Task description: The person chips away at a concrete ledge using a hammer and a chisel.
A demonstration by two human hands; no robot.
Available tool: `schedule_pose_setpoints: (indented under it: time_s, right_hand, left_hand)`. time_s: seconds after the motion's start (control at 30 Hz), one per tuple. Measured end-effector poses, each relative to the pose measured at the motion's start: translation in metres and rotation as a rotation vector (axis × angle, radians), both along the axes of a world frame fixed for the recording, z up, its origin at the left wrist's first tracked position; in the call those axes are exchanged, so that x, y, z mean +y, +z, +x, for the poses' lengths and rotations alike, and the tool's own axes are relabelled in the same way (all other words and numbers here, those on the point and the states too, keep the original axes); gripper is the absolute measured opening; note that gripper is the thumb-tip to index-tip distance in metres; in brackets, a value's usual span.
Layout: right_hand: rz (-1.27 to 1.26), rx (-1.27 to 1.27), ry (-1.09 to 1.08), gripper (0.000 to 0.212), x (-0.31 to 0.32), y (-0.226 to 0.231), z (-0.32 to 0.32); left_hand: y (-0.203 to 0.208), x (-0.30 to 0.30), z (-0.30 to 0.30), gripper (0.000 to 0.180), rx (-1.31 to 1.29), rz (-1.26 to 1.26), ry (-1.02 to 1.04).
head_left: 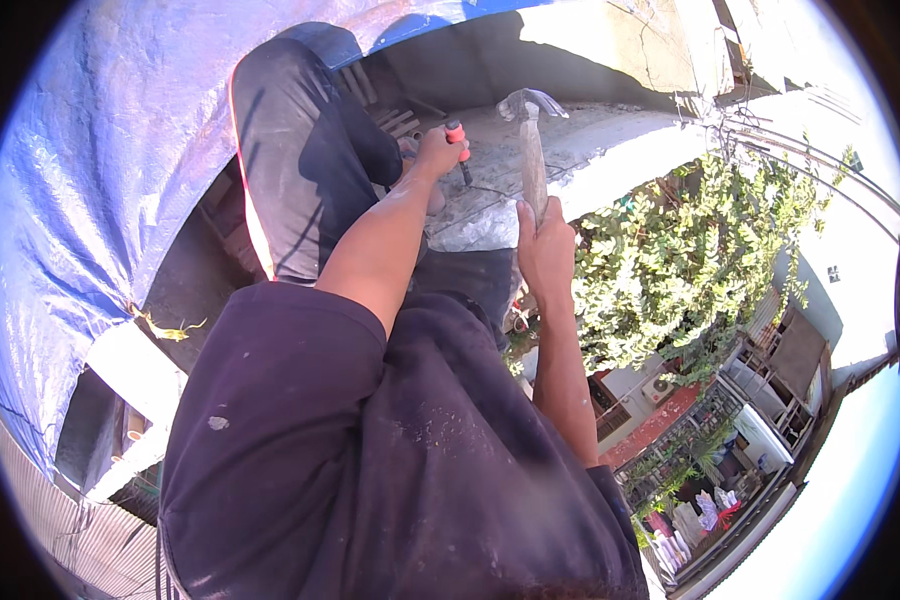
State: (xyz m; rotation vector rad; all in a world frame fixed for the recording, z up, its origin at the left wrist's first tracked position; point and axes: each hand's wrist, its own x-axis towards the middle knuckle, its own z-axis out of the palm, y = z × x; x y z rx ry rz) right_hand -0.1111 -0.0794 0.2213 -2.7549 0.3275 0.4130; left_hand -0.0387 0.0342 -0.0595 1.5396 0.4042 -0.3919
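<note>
My left hand (438, 155) is closed around the red grip of a chisel (456, 132), whose dark shaft points down at a grey concrete surface (495, 165). To the right, my right hand (547, 250) grips the lower end of a claw hammer's (533, 165) worn wooden handle. The hammer stands raised, with its metal head at the top, apart from the chisel. Whether the chisel's tip touches the concrete is hard to make out. My bent left leg in dark trousers (295, 160) is beside the left forearm.
A blue tarp (100, 180) hangs along the left and top. Leafy green plants (670, 265) grow below the concrete's right edge, with a drop to a house front (650, 420) beyond. Several cables (810, 150) run at the upper right. Pieces of wood (400, 122) lie behind my left hand.
</note>
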Motion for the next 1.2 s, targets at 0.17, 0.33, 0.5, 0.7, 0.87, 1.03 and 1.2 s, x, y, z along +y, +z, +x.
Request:
schedule_pose_setpoints:
  time_s: [0.17, 0.33, 0.5, 0.7, 0.87, 1.03, 1.2]
  right_hand:
    - [0.040, -0.013, -0.002, 0.038, 0.003, 0.008, 0.009]
    - [0.021, 0.003, 0.043, 0.039, 0.014, 0.018, 0.012]
    - [0.059, -0.051, 0.051, 0.036, 0.020, 0.026, 0.016]
    - [0.150, -0.179, 0.080, 0.035, 0.037, 0.036, 0.030]
    - [0.038, -0.091, 0.108, 0.036, 0.037, 0.004, 0.042]
    - [-0.213, 0.254, 0.301, 0.036, -0.008, -0.043, 0.042]
    - [-0.038, 0.119, 0.107, 0.038, 0.005, -0.008, 0.015]
  left_hand:
    - [-0.006, -0.003, 0.004, 0.031, 0.013, 0.143, -0.059]
    - [-0.025, -0.004, 0.002, 0.033, -0.011, 0.084, -0.049]
    - [-0.007, -0.004, -0.001, 0.033, -0.026, 0.143, -0.086]
    - [0.003, 0.007, -0.001, 0.034, 0.040, 0.108, -0.112]
    - [0.000, -0.001, 0.002, 0.037, -0.017, 0.076, -0.125]
    - [-0.003, -0.004, -0.009, 0.034, -0.126, 0.202, -0.456]
    - [-0.005, -0.015, -0.023, 0.029, -0.119, 0.265, -0.567]
